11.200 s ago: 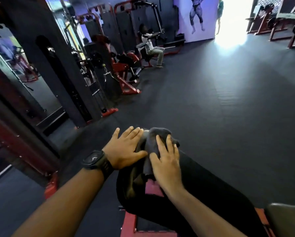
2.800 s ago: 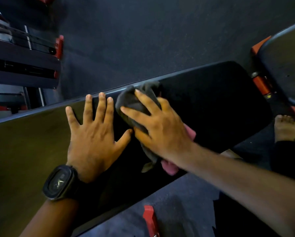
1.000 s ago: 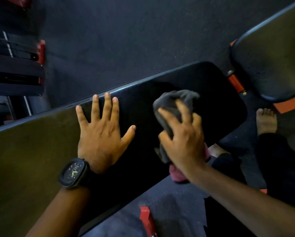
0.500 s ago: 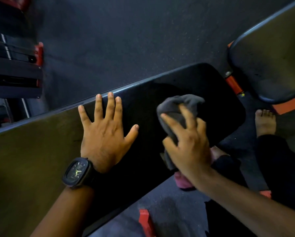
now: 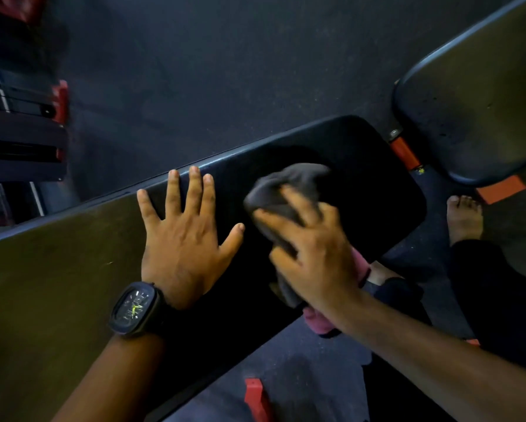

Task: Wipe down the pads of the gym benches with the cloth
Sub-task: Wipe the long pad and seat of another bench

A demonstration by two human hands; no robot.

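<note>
A long black bench pad (image 5: 368, 166) runs diagonally across the view. My left hand (image 5: 182, 245) lies flat on it with its fingers spread, a black watch (image 5: 135, 309) on the wrist. Just to its right, my right hand (image 5: 316, 260) grips a bunched grey cloth (image 5: 286, 184) and presses it onto the pad. The fingers look blurred. A pink part of the cloth hangs below my right wrist, off the pad's near edge.
A second black pad (image 5: 475, 102) sits at the upper right, joined by a red frame piece (image 5: 405, 153). My bare foot (image 5: 464, 217) stands on the dark rubber floor (image 5: 225, 71). A dark machine with red parts (image 5: 24, 132) stands at the left.
My right hand has slid the cloth a little to the left along the pad, closer to my left hand. The left hand has stayed flat in place.
</note>
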